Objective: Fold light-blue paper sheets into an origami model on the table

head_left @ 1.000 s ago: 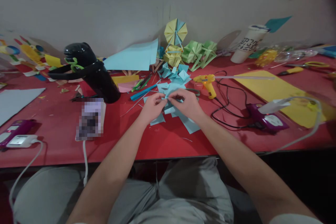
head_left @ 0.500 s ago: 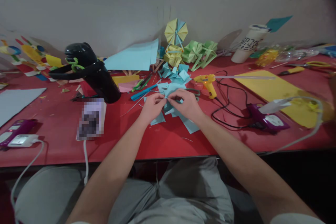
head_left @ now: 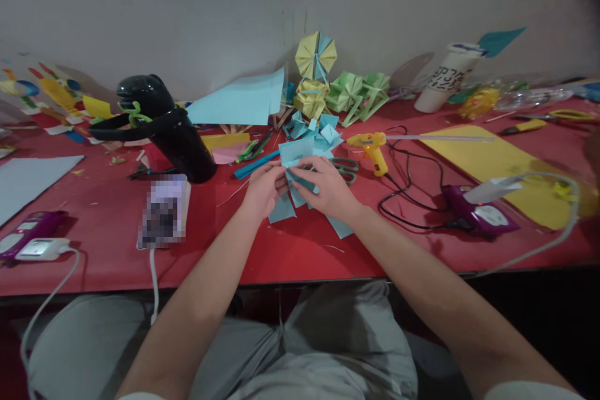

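Now that their tight pinch is loosening, the left hand and right hand are together holding a blue paper piece, apparently repositioning it

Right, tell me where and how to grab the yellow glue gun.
The yellow glue gun seems best gripped by its handle, from the near side with the right hand: the handle slants toward the camera, the nozzle points left, and the glue stick juts out to the right.
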